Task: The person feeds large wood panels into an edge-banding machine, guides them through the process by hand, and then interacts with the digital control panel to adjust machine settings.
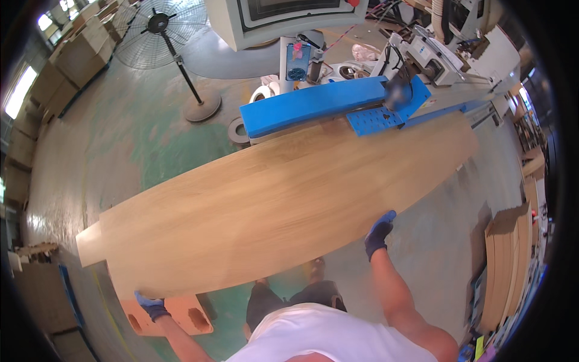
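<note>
I am holding a long wooden panel flat in front of me; my left hand, in a blue glove, is gripping its near edge close to the left end, fingers curling under the board; my right hand, gloved the same, is closing its fingers on the near edge further toward the right. The panel's far edge is lying against the blue machine bed, its right end reaching toward the perforated blue plate; its left end is hanging over open green floor. A standing fan is well apart beyond that end; stacked boards are crowding my right side; an orange pallet piece is lying just below my left hand.
</note>
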The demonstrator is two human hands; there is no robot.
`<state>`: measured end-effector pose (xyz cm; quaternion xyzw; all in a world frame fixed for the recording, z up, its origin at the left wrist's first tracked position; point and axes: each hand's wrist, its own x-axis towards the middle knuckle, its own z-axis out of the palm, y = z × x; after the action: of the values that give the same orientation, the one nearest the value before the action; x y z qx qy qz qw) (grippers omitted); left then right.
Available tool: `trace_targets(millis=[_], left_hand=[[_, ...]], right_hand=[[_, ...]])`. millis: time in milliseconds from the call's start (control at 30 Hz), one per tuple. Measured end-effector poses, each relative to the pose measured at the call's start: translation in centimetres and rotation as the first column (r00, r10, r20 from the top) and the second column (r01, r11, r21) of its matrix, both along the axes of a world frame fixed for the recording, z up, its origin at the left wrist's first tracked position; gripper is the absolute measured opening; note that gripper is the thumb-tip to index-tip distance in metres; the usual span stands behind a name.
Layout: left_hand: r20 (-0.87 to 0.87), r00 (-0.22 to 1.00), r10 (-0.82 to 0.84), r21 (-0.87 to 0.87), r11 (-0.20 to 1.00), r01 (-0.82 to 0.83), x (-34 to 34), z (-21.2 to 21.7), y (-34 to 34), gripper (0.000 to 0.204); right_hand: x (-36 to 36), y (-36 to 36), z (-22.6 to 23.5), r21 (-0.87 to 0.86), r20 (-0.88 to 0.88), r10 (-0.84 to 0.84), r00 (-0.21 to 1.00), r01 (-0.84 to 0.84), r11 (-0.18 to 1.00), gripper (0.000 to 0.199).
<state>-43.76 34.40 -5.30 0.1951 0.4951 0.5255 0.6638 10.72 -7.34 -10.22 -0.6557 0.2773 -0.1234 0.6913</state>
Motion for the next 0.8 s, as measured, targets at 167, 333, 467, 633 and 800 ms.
trace_targets(millis=[167,333,467,633,800], left_hand=[[-0.066,0.979,0.191,0.095,0.978,-0.184,2.3,-2.2,-0.2,0.049],[-0.186,0.973,0.137,0.114,0.987,-0.117,7.7,-1.8,-4.1,0.052],[-0.274,0.961,0.044,0.192,0.981,0.01,7.8,-4.7,-6.0,0.052],[-0.588,0.802,-0.104,0.199,0.942,0.268,12.9,-4.3,-10.3,0.052],[0.288,0.956,0.046,-0.021,0.999,-0.042,19.1,-2.2,-13.9,0.048]], right_hand=[[-0.6,-0.6,-1.7,0.039,-0.057,0.048,0.997,-0.046,0.998,0.06],[0.5,-1.7,-2.0,0.02,-0.026,0.031,0.999,-0.03,0.999,0.059],[1.5,-2.5,-2.4,0.033,0.008,0.024,1.0,-0.024,0.999,0.056],[3.5,-4.5,-2.2,-0.017,-0.059,-0.021,0.998,0.02,1.0,0.054],[4.8,-3.9,-0.5,-0.011,0.056,-0.02,0.998,0.021,1.0,0.045]])
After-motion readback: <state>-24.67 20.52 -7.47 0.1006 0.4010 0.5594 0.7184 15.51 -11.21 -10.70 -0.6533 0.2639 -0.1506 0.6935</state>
